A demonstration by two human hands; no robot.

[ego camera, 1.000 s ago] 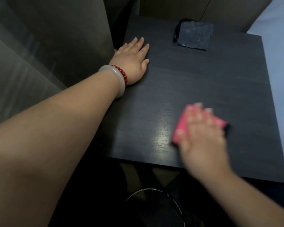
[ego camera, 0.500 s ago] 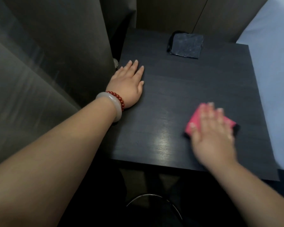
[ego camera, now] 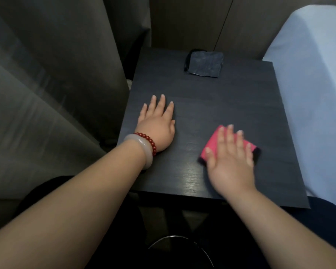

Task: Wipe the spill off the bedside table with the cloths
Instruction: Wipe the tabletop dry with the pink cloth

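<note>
Right hand (ego camera: 231, 162), fingers straight, presses the pink cloth (ego camera: 211, 144) flat on the surface (ego camera: 241, 105). Left hand (ego camera: 156, 125) rests spread, palm down. The dark cloth (ego camera: 204, 64), seemingly folded, lies at the far edge.

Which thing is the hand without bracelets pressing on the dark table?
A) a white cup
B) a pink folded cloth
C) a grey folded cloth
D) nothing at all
B: the right hand lies flat, fingers straight, on the pink folded cloth; the dark grey folded cloth sits untouched near the dark bedside table's far edge.
</note>
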